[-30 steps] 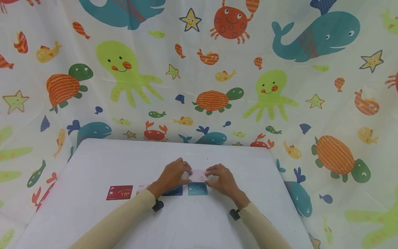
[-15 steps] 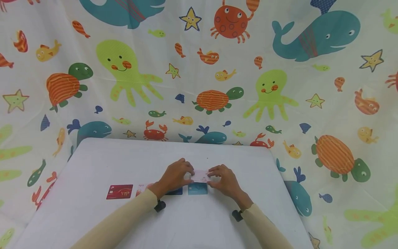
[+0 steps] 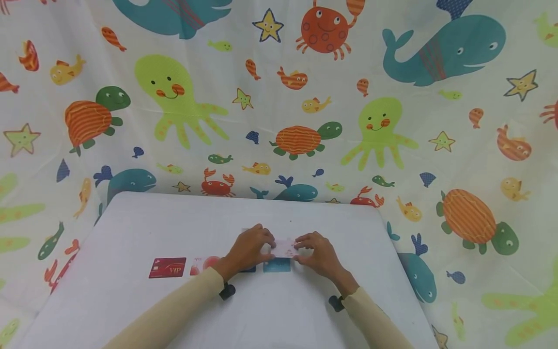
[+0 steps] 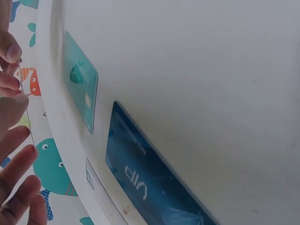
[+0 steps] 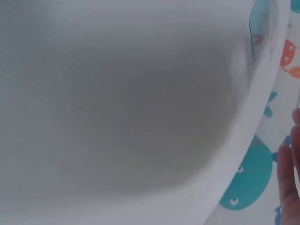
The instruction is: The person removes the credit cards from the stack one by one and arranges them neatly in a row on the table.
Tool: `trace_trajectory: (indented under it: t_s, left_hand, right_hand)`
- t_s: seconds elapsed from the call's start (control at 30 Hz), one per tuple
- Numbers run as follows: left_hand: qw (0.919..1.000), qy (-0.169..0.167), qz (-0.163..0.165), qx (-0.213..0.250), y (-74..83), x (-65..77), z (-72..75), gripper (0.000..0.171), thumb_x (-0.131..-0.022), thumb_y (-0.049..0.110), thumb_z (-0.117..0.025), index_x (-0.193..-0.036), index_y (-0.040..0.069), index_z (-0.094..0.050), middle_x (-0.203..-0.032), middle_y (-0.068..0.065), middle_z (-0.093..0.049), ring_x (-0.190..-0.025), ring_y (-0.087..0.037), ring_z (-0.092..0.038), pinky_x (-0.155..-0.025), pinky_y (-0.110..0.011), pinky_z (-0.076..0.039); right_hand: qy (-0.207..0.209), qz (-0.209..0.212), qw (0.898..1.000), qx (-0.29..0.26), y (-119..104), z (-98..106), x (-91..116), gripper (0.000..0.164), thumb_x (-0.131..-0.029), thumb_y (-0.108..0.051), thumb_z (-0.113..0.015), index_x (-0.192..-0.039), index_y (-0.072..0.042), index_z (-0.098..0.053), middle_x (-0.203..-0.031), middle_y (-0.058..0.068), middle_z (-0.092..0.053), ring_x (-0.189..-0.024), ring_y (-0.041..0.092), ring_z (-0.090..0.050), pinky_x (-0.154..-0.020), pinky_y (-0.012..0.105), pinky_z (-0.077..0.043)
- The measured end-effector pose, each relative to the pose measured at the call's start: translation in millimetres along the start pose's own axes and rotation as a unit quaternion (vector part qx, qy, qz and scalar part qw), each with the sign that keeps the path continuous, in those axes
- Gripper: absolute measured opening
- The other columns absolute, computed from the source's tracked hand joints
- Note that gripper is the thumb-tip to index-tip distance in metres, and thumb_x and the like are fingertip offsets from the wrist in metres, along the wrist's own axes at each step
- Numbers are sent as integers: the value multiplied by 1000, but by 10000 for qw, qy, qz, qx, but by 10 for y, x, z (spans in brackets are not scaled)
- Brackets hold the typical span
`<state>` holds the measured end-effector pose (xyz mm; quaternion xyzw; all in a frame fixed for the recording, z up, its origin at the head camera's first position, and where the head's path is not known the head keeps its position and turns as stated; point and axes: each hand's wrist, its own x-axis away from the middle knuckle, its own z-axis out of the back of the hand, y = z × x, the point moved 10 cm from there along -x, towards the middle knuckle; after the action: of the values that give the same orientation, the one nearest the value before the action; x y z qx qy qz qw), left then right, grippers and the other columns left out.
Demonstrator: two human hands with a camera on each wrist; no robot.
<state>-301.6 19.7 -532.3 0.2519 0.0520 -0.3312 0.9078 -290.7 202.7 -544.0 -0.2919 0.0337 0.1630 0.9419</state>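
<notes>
A pale pink card (image 3: 285,248) is held between both hands, above the row of cards in the head view. My left hand (image 3: 249,246) pinches its left end; my right hand (image 3: 320,254) pinches the right end. In the left wrist view the card shows as a thin edge (image 4: 29,123) between the fingers, raised off the table. Just below it lies a teal card (image 3: 277,265), seen with its chip in the left wrist view. A dark blue VIP card (image 4: 145,173) lies beside that, mostly hidden under my left wrist in the head view.
Farther left on the white table (image 3: 174,315) lie a red VIP card (image 3: 167,267) and a white card with pink shapes (image 3: 202,265). A pale card (image 3: 245,231) shows partly behind my left hand. A sea-animal curtain (image 3: 279,106) hangs behind the table.
Both hands have shifted slightly to the right with the pink card between them. More of the pink-patterned card and a pale card behind the left hand now show.
</notes>
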Motion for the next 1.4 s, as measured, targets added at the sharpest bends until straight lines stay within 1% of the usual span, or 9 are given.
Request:
trace_trajectory:
  t_s: [0.17,0.33,0.43,0.63,0.87,1.03,1.17,1.4]
  left_hand:
    - [10000,-2,36,-4,7,-6,-34,29,-87,41,-88,-111,25,-84,-115,9,-80,-104,-10,-66,-89,-26,-61]
    - [10000,-9,65,63,33,1,-37,29,-87,40,-89,-110,24,-84,-114,7,-80,-103,-11,-66,-88,-27,-62]
    - [9999,-27,87,81,44,3,-42,28,-88,40,-88,-111,24,-84,-114,7,-79,-104,-11,-66,-88,-26,-62]
    - [10000,-14,23,76,73,7,-59,28,-88,39,-88,-111,24,-84,-115,7,-79,-104,-10,-65,-88,-24,-61]
    - [9998,76,-135,85,135,14,-42,27,-87,37,-89,-110,22,-84,-114,5,-80,-103,-12,-66,-87,-27,-62]
    - [9997,45,-196,97,166,14,-80,27,-88,37,-89,-110,22,-84,-114,5,-80,-104,-12,-66,-89,-27,-62]
    - [9998,16,-204,78,177,3,-114,28,-88,38,-89,-110,23,-84,-114,6,-80,-106,-12,-67,-91,-27,-61]
    - [9998,-38,-149,113,191,-21,-181,29,-89,38,-88,-112,22,-84,-114,5,-79,-106,-12,-67,-94,-28,-61]
  right_hand:
    - [19,27,10000,-11,-1,36,25,26,-85,-29,-92,-109,-25,-84,-119,-8,-76,-102,10,-67,-87,32,-63]
    - [9,86,9999,-78,1,50,42,26,-85,-29,-91,-110,-25,-84,-120,-9,-76,-102,10,-66,-87,33,-64]
    - [25,94,9999,-110,7,60,52,26,-86,-28,-91,-110,-25,-84,-120,-9,-76,-102,9,-66,-87,33,-64]
    - [76,126,9997,-207,-2,90,81,27,-85,-27,-92,-110,-24,-84,-118,-8,-76,-99,11,-67,-85,32,-64]
    - [-134,-10,9995,-301,44,63,124,35,-82,-26,-94,-115,-25,-83,-119,-7,-76,-96,13,-66,-83,32,-63]
    - [-217,-93,9993,-295,89,47,149,35,-84,-28,-93,-117,-26,-82,-120,-8,-75,-97,10,-66,-83,27,-61]
    - [-272,-186,9990,-316,122,48,159,34,-84,-28,-92,-117,-26,-82,-121,-11,-74,-99,10,-66,-85,26,-61]
    - [-307,-277,9986,-333,177,64,179,33,-84,-26,-93,-115,-27,-83,-122,-11,-74,-102,10,-66,-88,28,-61]
